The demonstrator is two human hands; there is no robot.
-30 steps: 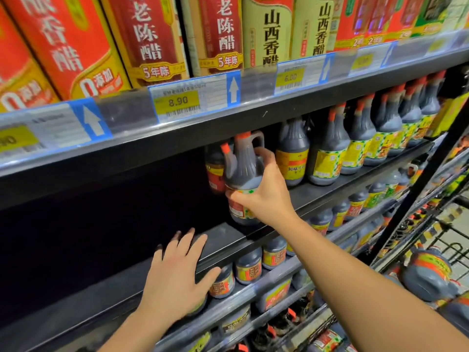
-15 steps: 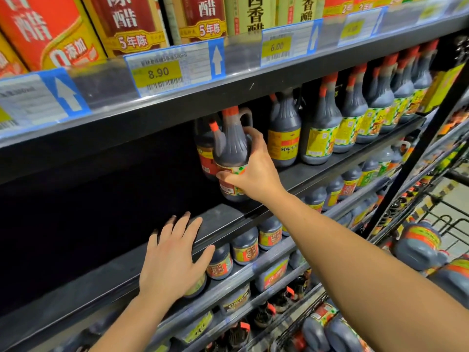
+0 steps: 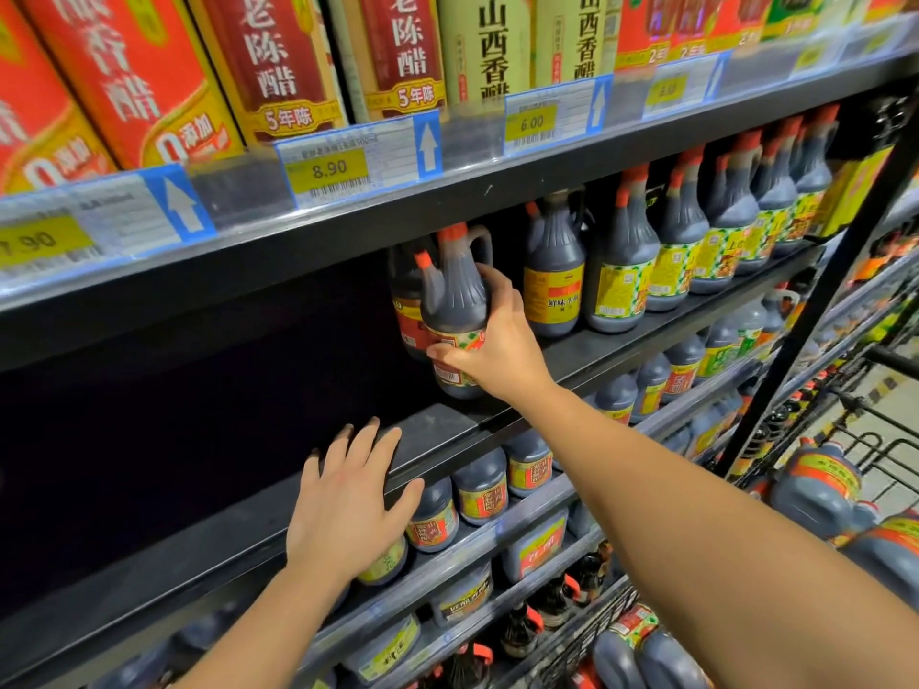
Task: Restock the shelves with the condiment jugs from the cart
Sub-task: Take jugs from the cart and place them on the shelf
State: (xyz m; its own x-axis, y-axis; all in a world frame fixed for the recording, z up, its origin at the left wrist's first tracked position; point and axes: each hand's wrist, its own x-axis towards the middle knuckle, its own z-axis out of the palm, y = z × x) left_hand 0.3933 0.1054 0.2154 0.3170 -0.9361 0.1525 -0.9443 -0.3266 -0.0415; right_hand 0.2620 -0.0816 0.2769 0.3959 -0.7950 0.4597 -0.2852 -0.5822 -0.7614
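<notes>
R hand grips jug w/ fingers curled round label, jug at shelf front, beside another jug. L hand flat, fingers spread on shelf edge. Step: placing jug. Next prob: set down, let go, fetch more from cart.

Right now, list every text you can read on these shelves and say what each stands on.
"7.90": left price tag, faint.
"8.90": middle price tag.
"6.00": right price tag.
"5年陈": dark-red bottle.
"山西香醋": pale-green bottle.
"0添加": red bottle.
Label on the held jug and tags' small print: too blurred.
</notes>
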